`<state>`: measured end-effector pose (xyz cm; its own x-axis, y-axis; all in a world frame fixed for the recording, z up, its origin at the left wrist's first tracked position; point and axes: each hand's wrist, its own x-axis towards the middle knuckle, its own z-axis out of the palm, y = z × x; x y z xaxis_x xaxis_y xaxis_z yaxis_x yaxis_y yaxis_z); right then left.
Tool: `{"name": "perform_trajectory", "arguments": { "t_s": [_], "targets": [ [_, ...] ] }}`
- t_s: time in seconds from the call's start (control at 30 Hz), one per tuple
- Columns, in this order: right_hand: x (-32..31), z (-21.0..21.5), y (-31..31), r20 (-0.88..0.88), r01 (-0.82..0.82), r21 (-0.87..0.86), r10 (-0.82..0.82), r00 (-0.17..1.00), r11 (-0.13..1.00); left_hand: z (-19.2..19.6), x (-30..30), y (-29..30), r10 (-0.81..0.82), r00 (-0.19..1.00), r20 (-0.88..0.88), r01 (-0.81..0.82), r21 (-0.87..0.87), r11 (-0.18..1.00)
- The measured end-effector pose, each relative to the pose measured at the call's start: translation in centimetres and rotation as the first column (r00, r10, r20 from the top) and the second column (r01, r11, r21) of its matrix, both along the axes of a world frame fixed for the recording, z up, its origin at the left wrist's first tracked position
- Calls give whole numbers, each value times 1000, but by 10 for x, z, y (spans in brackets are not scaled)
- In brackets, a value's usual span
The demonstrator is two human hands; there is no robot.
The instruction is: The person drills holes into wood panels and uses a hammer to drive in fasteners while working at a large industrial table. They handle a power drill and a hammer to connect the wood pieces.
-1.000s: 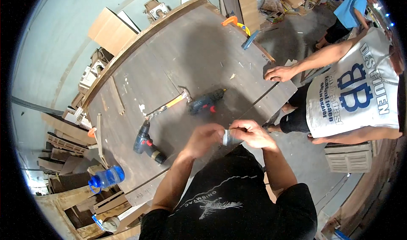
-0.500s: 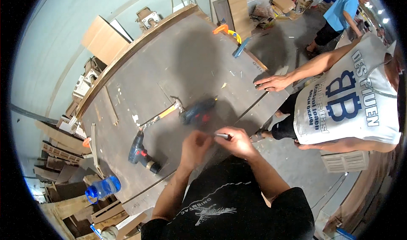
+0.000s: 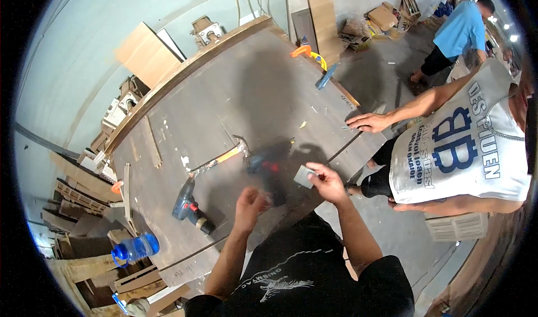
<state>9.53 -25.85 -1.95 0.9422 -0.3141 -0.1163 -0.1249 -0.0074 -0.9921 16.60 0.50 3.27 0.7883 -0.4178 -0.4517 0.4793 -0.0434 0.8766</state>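
My right hand (image 3: 329,185) pinches a small flat grey rectangular piece (image 3: 304,176) between thumb and fingers, above the near edge of the brown-grey worktable (image 3: 224,121). My left hand (image 3: 250,208) hovers to its left, fingers curled and partly blurred; what is in them, if anything, cannot be made out. Beyond the hands a dark cordless drill (image 3: 266,163) with red marks lies on the table, blurred. A second cordless drill (image 3: 188,206) rests to the left of my left hand. Farther off lies a claw hammer (image 3: 227,153) with an orange-yellow handle.
At right, a co-worker in a white sleeveless top (image 3: 448,143) rests a hand (image 3: 367,122) on the table corner. An orange-and-yellow tool (image 3: 309,54) and a blue tool (image 3: 326,76) lie along the far right edge. A blue water bottle (image 3: 136,247) stands at lower left, near wood scraps.
My hands have moved apart, the left one slightly down and left, the right one to the right. The grey piece now shows its flat face in my right hand.
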Motion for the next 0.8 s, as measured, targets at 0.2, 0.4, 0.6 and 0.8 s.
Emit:
{"name": "perform_trajectory", "arguments": {
  "t_s": [0.2, 0.4, 0.6, 0.8],
  "targets": [
    [10, 36, 24, -32, -104, 306, 119, 992, 946, -15, -5, -11, -11, 993, -116, -5, -142, 990],
    [14, 45, 76, 18, -310, -348, 337, 941, 885, -35, 0, -15, 160, 948, -275, -207, -151, 967],
    [24, 20, 81, -351, -394, -640, 205, 914, 660, -62, 19, 31, 205, 902, -380, -341, -338, 877],
    [42, -7, 112, -433, -465, -489, 257, 864, 738, -25, 17, 24, 281, 867, -413, -410, -266, 873]
  ]
}}
